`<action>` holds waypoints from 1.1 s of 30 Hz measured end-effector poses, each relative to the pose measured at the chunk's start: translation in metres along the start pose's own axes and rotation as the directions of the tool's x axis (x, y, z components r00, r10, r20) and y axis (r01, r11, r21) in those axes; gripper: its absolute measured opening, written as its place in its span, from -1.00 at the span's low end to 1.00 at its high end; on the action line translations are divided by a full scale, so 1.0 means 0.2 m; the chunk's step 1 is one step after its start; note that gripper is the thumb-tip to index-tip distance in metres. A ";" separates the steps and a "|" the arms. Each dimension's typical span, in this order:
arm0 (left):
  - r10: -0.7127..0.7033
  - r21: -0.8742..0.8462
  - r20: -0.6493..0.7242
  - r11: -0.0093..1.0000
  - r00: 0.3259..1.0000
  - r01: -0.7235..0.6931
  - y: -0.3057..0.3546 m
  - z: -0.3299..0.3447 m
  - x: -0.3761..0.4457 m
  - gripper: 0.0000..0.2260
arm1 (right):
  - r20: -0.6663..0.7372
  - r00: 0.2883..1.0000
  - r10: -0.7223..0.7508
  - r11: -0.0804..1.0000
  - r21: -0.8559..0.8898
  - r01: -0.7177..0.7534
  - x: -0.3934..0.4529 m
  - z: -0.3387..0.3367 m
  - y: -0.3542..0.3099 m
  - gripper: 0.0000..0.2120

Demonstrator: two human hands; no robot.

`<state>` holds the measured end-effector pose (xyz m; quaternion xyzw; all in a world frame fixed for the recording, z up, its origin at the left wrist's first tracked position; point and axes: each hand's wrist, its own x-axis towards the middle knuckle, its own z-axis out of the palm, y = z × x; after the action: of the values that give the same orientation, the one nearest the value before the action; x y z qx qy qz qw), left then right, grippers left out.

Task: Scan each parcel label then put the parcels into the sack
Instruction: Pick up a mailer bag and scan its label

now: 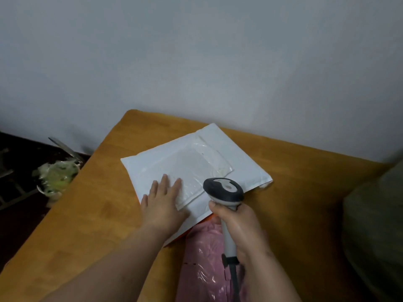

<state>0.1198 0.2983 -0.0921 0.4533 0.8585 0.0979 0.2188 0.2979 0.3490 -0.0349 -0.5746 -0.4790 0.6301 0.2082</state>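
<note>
One parcel in play: I'm watching a white padded parcel (pixel 192 162) lying flat on the wooden table (pixel 91 214), just ahead of both hands.
Left hand (pixel 162 203): it's pressing flat on the near-left corner, fingers spread, gripping nothing.
Right hand (pixel 238 225): it's wrapping round the scanner (pixel 223 190) handle, head pointing down over the near edge.
Key relation: I'm judging the label (pixel 196 171) is lying between the hands, long axis running away to the right, scanner hand nearer.
Hard to make out: label print is washing out; a pink bag (pixel 205 264) and something orange are peeking from beneath, and I can't tell whether that's the sack.
</note>
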 end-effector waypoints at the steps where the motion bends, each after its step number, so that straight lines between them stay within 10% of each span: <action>1: 0.012 0.008 0.006 1.000 1.000 -0.012 -0.01 0.00 0.02 -0.26 | -0.010 1.000 0.007 1.000 0.005 -0.007 0.01 0.01 0.00 -0.90; 14: -0.068 -0.472 -0.212 0.881 0.975 -0.041 0.01 -0.24 0.09 -0.80 | -0.097 0.995 -0.005 0.997 0.071 0.012 -0.01 0.05 -0.11 -0.87; 20: -0.146 -0.940 -0.079 0.339 0.986 -0.025 0.08 -0.43 -0.01 -0.74 | -0.156 0.986 -0.056 0.984 0.159 0.081 -0.12 0.03 -0.13 -0.82; 25: 0.060 -0.964 0.218 -0.140 0.974 0.225 0.06 -0.49 -0.15 -0.76 | -0.167 0.980 -0.104 0.966 0.219 0.140 -0.22 0.01 -0.15 -0.84; 33: 0.311 -0.846 0.341 -0.309 0.887 0.434 0.01 -0.47 -0.41 -0.69 | 0.013 0.982 -0.187 0.869 0.469 0.159 -0.40 -0.06 -0.23 -0.74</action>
<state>0.1176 0.2352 0.0142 0.0421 0.3602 0.6287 0.6880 0.3166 0.3100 0.0480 -0.4438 -0.3690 0.7220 0.3816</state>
